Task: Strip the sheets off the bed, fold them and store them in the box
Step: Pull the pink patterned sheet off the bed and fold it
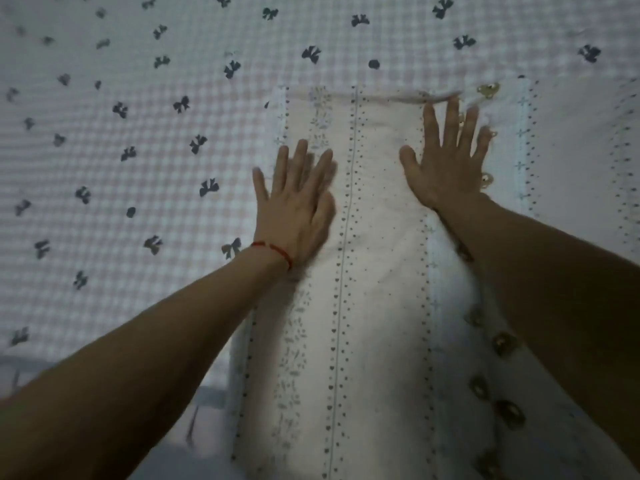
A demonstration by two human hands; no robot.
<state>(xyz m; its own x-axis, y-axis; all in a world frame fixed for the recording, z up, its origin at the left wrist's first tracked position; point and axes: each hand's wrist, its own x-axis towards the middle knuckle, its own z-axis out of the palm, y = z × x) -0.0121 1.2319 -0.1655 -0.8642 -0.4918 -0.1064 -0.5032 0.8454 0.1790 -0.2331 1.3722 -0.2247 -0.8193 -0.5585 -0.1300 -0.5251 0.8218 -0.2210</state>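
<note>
A folded pale sheet [377, 258] with rows of small dark hearts and dots lies as a long strip on the bed, running from the near edge toward the middle. My left hand [296, 209], with a red thread at the wrist, presses flat on the strip's left part, fingers straight and slightly blurred. My right hand [446, 161] lies flat with spread fingers on the strip's far right part, close to its far folded edge. Under the strip lies a pink-and-white checked sheet [138, 150] printed with dark bows, covering the bed.
More pale fabric [571, 161] with dotted lines and golden motifs spreads to the right of the strip. The bed's near edge [31, 368] shows at the lower left, with a grey surface below it. No box is in view.
</note>
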